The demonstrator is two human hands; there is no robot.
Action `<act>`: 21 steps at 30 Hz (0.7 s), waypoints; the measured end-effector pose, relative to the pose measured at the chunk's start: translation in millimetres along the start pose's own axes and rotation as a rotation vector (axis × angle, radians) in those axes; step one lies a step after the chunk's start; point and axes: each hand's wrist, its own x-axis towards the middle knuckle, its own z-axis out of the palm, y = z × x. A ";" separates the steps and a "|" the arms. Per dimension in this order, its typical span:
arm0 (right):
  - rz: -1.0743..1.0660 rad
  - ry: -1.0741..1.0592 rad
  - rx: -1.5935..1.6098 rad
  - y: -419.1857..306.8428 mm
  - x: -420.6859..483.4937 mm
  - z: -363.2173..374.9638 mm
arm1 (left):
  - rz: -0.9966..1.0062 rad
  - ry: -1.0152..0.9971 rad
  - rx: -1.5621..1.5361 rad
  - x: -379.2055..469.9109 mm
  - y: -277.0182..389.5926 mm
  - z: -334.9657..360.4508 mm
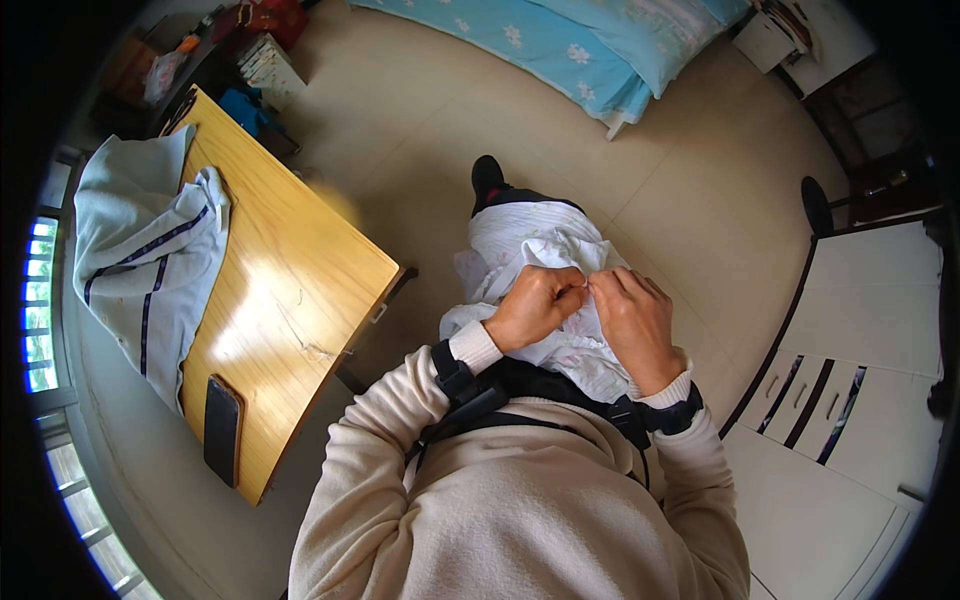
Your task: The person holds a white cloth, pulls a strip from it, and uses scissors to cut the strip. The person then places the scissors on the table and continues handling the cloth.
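White fabric with a faint pink print lies bunched over my lap. Above it, my left hand and my right hand meet at the fingertips, thumbs and forefingers pinched together. Something small and pale shows between them, perhaps an edge of the cloth or a thread; it is too small to tell. The other fingers of both hands are curled. Black straps circle both wrists over the sleeves.
To the left stands a wooden table bearing a grey-blue garment, a dark smartphone and loose threads. A bed with a blue floral cover is ahead. White cabinets stand on the right.
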 end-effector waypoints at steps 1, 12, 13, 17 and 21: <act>0.013 -0.016 -0.032 -0.1 -0.5 2.1 | 0.018 -0.008 0.006 0.6 -0.3 -0.2; 0.638 0.178 0.854 12.0 1.7 37.1 | -0.267 -0.065 -0.542 -1.4 6.1 -6.6; 0.539 0.192 0.852 13.4 0.9 35.6 | -0.281 -0.067 -0.553 1.3 4.3 -8.8; 0.377 0.165 0.709 8.2 -4.5 25.1 | -0.309 0.018 -0.433 3.3 0.3 -7.1; 0.260 0.118 0.554 1.4 -2.1 12.0 | -0.319 -0.029 -0.437 3.3 -0.4 -7.3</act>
